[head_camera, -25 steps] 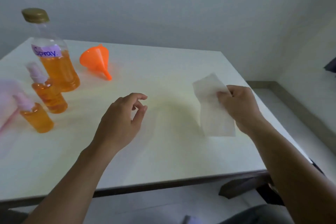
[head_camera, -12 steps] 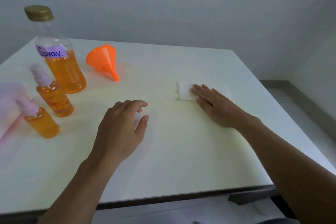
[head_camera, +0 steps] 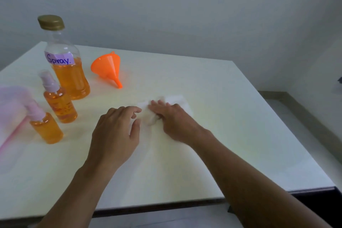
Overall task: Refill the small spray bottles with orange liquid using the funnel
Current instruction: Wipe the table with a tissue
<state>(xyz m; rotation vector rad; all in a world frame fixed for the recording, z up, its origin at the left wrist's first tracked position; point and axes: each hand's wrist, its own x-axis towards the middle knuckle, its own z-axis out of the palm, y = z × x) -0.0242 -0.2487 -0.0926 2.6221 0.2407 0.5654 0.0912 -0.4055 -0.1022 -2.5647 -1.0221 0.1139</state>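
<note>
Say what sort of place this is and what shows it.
Probably a corner of a home or small workroom: a white table against a bare grey wall, a hand-labelled clear bottle of orange liquid, an orange plastic funnel.

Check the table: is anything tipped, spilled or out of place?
The orange funnel lies tipped on its side beside the big bottle. The white tissue is crumpled under the right hand. No spill shows.

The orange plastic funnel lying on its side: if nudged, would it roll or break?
The orange plastic funnel lies on its side on the white table, so it would probably roll in a curve around its narrow spout. It looks thin and hollow, likely light. Probably not fragile.
</note>
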